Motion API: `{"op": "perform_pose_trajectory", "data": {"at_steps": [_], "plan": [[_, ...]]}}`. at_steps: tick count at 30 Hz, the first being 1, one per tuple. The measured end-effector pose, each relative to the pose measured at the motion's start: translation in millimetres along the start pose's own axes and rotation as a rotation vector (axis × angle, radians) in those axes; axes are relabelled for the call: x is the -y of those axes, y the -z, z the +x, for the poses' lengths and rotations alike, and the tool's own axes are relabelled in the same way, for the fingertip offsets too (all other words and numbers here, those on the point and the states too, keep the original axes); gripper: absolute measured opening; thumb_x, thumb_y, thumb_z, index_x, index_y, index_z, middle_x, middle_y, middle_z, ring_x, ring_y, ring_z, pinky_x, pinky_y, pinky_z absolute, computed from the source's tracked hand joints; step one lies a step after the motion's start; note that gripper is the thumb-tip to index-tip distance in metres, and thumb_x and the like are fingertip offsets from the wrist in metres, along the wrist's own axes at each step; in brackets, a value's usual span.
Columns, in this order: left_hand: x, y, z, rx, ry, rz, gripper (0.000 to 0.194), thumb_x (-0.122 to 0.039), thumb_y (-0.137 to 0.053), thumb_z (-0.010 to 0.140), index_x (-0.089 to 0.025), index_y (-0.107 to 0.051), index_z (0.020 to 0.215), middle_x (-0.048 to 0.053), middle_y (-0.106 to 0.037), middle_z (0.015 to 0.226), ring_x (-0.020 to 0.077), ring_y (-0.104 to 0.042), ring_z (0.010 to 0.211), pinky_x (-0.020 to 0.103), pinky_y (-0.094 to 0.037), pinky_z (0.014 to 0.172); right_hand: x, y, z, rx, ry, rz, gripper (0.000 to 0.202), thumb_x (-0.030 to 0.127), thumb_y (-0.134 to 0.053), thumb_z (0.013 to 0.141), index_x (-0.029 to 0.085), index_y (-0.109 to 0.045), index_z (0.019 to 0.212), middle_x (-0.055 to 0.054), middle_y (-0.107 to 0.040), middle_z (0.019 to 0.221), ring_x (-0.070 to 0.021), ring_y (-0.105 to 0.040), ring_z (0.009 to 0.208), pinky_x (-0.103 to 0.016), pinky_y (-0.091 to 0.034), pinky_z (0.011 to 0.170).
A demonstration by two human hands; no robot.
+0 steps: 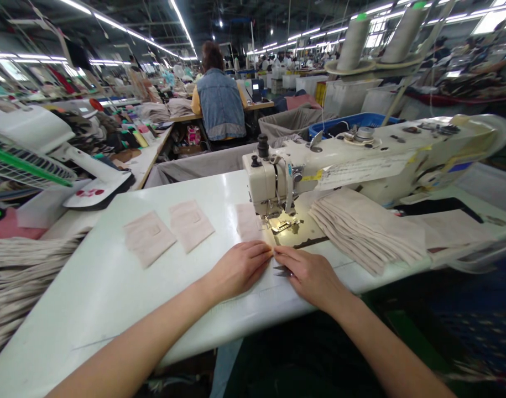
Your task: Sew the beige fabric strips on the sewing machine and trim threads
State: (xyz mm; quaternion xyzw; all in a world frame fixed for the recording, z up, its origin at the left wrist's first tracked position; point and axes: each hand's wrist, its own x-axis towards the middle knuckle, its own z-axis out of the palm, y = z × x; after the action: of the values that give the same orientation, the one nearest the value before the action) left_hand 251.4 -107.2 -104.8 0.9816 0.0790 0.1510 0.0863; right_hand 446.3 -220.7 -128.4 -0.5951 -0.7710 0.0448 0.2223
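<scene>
A beige fabric piece (248, 221) lies beside the needle area of a sewing machine (273, 182), partly hidden by the machine head and my left hand. My left hand (242, 268) is closed, fingertips pressed together on the cloth just in front of the presser foot (282, 224). My right hand (313, 273) meets it there, thumb and forefinger pinched at the same spot. Small pointed thread snips (282, 271) stick out from under my right fingers, held in that hand. How much cloth lies under the fingers is hidden.
Two beige pocket-shaped pieces (150, 237) lie left on the white table (194, 326). A stack of beige pieces (364, 226) sits right of the needle. A fan (90, 171) stands at left, above piled cloth (24, 287). Ahead, a person in a denim vest (220, 105) sits.
</scene>
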Motion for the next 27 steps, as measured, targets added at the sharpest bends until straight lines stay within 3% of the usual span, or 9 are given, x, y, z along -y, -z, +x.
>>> {"op": "perform_pose_trajectory", "data": {"at_steps": [8, 14, 20, 27], "plan": [[15.2, -1.4, 4.4, -0.032, 0.007, 0.024, 0.028, -0.02, -0.046, 0.1, -0.012, -0.065, 0.118, 0.012, -0.069, 0.117, 0.0236, -0.065, 0.108, 0.04, -0.057, 0.094, -2.0, 19.1, -19.5, -0.274, -0.026, -0.022, 0.048, -0.001, -0.045, 0.077, 0.015, -0.066, 0.118, -0.008, -0.07, 0.125, -0.0223, -0.07, 0.104, -0.033, -0.058, 0.083], [25.7, -2.2, 9.2, -0.082, -0.014, 0.035, 0.028, -0.019, -0.045, 0.099, -0.012, -0.067, 0.115, 0.013, -0.07, 0.114, 0.0239, -0.066, 0.106, 0.039, -0.058, 0.092, -18.1, 40.2, -35.2, -0.427, -0.084, -0.129, 0.039, 0.002, -0.048, 0.081, 0.017, -0.066, 0.112, -0.006, -0.072, 0.114, -0.021, -0.071, 0.098, -0.032, -0.056, 0.08], [35.9, 0.6, 13.3, -0.057, -0.003, 0.055, 0.03, -0.018, -0.043, 0.099, -0.011, -0.068, 0.115, 0.013, -0.07, 0.115, 0.0243, -0.066, 0.104, 0.039, -0.058, 0.091, -36.3, 65.9, -49.2, -0.569, -0.163, -0.262, 0.031, 0.009, -0.052, 0.087, 0.02, -0.066, 0.113, -0.005, -0.072, 0.11, -0.0205, -0.07, 0.099, -0.03, -0.052, 0.082], [47.8, 1.2, 18.4, -0.053, 0.021, 0.044, 0.031, -0.017, -0.043, 0.098, -0.013, -0.068, 0.115, 0.013, -0.069, 0.116, 0.0234, -0.065, 0.108, 0.038, -0.057, 0.095, -44.0, 76.5, -54.0, -0.593, -0.253, -0.298, 0.028, 0.012, -0.053, 0.088, 0.022, -0.067, 0.11, -0.003, -0.073, 0.11, -0.0198, -0.07, 0.097, -0.029, -0.051, 0.076]]}}
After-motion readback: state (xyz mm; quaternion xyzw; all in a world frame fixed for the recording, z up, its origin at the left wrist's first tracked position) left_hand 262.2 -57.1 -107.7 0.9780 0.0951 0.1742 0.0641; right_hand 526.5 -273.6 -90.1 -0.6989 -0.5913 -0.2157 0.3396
